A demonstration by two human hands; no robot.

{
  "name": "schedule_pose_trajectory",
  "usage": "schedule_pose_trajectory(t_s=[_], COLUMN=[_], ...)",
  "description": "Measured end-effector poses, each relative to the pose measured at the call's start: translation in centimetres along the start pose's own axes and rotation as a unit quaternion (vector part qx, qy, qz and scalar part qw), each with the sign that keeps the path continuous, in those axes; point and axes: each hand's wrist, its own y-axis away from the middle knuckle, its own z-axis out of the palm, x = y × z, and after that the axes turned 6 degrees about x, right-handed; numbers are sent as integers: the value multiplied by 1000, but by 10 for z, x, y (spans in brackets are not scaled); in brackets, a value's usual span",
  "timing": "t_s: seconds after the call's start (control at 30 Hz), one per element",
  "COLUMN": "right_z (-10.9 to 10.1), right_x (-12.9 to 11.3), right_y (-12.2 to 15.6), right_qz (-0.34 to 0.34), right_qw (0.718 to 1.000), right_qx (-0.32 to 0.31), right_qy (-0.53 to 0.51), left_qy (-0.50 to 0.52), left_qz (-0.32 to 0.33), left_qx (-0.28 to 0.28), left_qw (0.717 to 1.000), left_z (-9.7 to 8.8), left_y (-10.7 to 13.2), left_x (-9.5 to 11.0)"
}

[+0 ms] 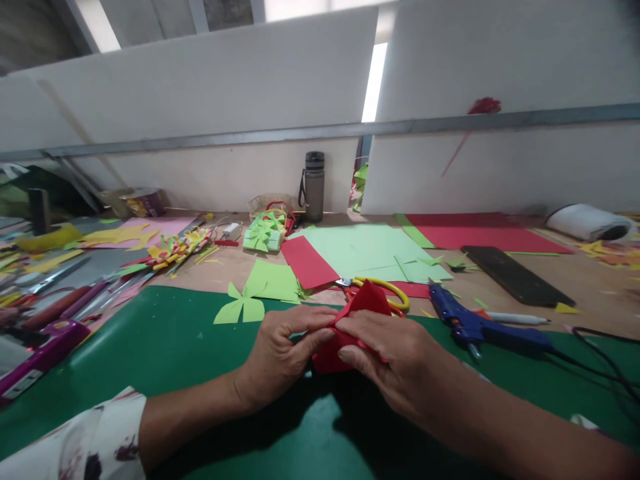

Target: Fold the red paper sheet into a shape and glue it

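Leftmost, at nine o'clock on the bench, a purple tool [37, 350] lying flat, with a scatter of pens and tools [65, 300] just above it. Up at ten o'clock, a pink sheet [165, 230] bearing yellow cutouts [120, 235], and beside them a heap of coloured strips [177, 250]. Underfoot of everything near, a green mat [150, 347]. On its far edge at eleven o'clock, a light green cutout [240, 308] shaped like a bow, touching a green sheet [273, 280]. Beyond, a pile of green bows [263, 237], then a grey bottle [314, 187] upright against the white board [225, 87].

Dead centre, left hand [280, 357] pinching the left side of a red paper [360, 317], thumb over fingers, closed on the fold. Right hand [393, 363] gripping the same red paper from the right, fingers curled over its lower edge, thumb pressed on top. Paper held just above the mat, peak pointing to twelve o'clock.

Directly behind it, scissors [385, 290] with yellow handles, lying on a pale green sheet [365, 250] next to a red strip [307, 263]. At two o'clock, a blue glue gun [475, 327] on its side, cord trailing right; a white pen [515, 319] just past it; a black slab [515, 275] farther back; a large red sheet [480, 233]; a white roll [590, 222] at far right.
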Motion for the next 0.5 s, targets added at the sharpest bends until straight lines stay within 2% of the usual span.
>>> schedule_pose_trajectory(t_s=[0.1, 0.2, 0.5], right_z=[7, 8, 9], right_x=[5, 7, 8], right_y=[4, 6, 9], right_qz=[-51, -84, -86], right_qw=[996, 990, 988], right_qx=[38, 38, 41], right_qy=[66, 106, 122], left_qy=[-8, -15, -11], left_qz=[10, 22, 61], left_qx=[-6, -14, -16], left_qw=[1000, 1000, 998], left_z=[1, 1, 2], left_y=[0, 1, 3], left_x=[0, -1, -4])
